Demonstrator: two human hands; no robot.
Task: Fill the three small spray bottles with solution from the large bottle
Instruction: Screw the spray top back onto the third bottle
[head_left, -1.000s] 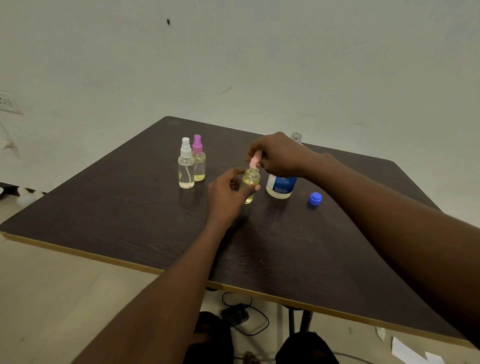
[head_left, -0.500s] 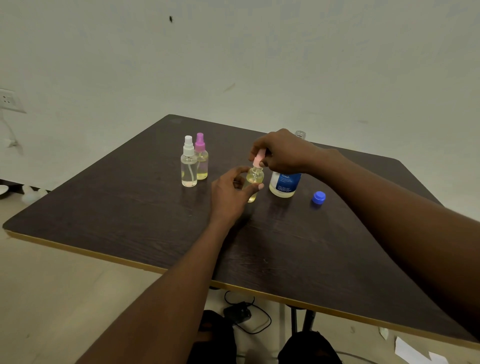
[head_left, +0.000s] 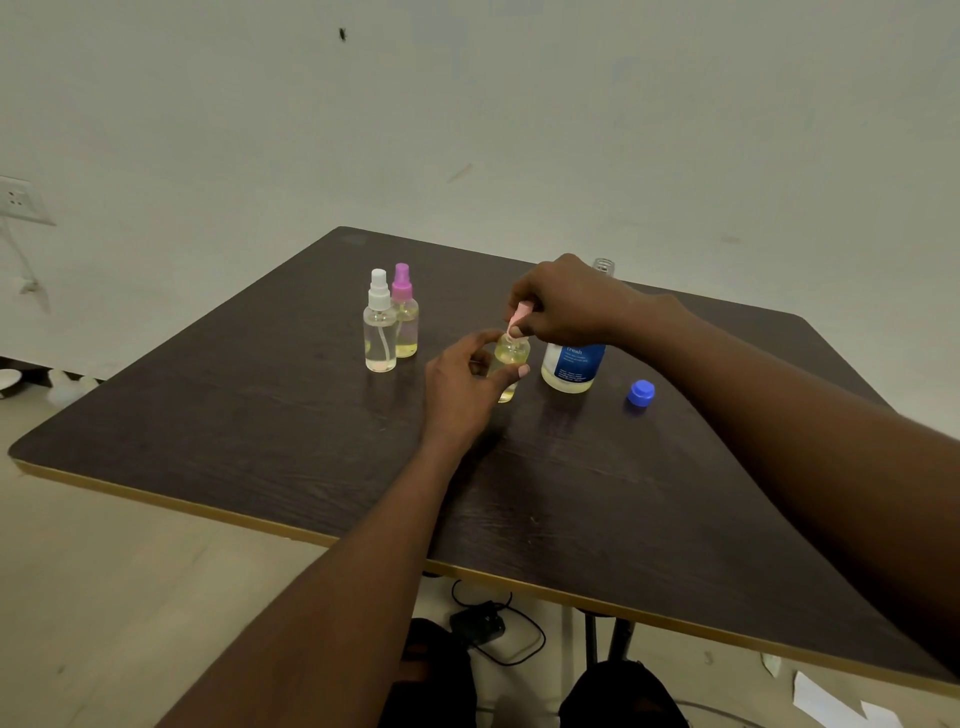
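Near the middle of the table (head_left: 260, 415), toward its far edge, the third small spray bottle (head_left: 511, 354) is being held by the left hand (head_left: 462, 382), with thumb and fingers curled round its lower body. The bottle is being kept upright, long axis vertical; whether its base is touching the tabletop cannot be told. Yellowish liquid is showing inside. Its pink spray head (head_left: 519, 314) is pointing up, tilted slightly toward the far right corner, and is being pinched from above by the fingertips of the right hand (head_left: 563, 304).

Just beside it, toward the right edge, the large bottle (head_left: 574, 366) is standing upright and uncapped, its clear neck showing past the right wrist. Its blue cap (head_left: 641, 392) is lying apart, further toward the right edge. Toward the left edge, apart from the hands, the white-topped spray bottle (head_left: 380, 332) and the magenta-topped spray bottle (head_left: 405, 322) are standing upright, close together, the latter nearer the far edge.

Open tabletop is lying along the near edge and toward the near left corner. Both forearms are being extended across the near edge.
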